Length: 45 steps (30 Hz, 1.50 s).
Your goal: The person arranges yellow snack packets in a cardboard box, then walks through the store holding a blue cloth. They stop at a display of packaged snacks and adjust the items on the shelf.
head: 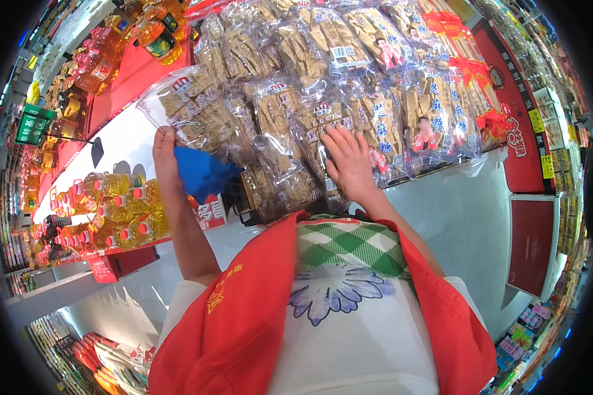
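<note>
Clear plastic packets of sesame candy (pixel 281 133) lie in overlapping rows on a display in front of me. At the left end of the rows, my left hand (pixel 165 150) pinches the lower edge of a tilted candy packet (pixel 197 106). A blue cloth (pixel 200 173) hangs beside that hand, below the packet; whether the fingers hold it too is unclear. My right hand (pixel 348 160) rests with spread fingers on a packet of dark sesame candy (pixel 321 118) and grips nothing. Next to it on the right lies a packet of lighter sesame candy (pixel 375 118).
Bottles of cooking oil (pixel 123 207) stand to the left, with more bottles (pixel 160 44) on a red surface (pixel 133 69) behind. A green sign (pixel 33 123) rises at the far left. Red display panels (pixel 533 247) and stocked shelves (pixel 568 192) are on the right.
</note>
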Each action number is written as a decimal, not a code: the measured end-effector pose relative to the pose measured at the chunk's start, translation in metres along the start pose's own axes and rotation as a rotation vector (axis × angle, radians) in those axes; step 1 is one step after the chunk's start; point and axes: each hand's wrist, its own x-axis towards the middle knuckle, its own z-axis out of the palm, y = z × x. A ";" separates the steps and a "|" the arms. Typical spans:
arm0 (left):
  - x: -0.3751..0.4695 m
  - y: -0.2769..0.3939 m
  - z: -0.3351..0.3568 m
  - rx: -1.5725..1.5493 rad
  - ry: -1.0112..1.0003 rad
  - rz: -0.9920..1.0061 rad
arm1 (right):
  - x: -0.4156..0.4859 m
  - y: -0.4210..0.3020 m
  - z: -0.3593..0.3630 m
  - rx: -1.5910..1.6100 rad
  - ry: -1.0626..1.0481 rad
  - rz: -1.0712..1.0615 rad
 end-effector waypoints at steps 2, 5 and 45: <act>-0.021 0.012 0.003 -0.215 -0.027 -0.051 | 0.002 0.002 0.000 0.008 -0.016 0.014; -0.042 0.008 0.021 -0.484 0.011 -0.242 | -0.001 -0.002 0.001 0.011 -0.002 0.007; 0.189 -0.077 0.109 1.479 -0.067 0.067 | 0.035 -0.052 0.023 0.231 -0.264 -0.287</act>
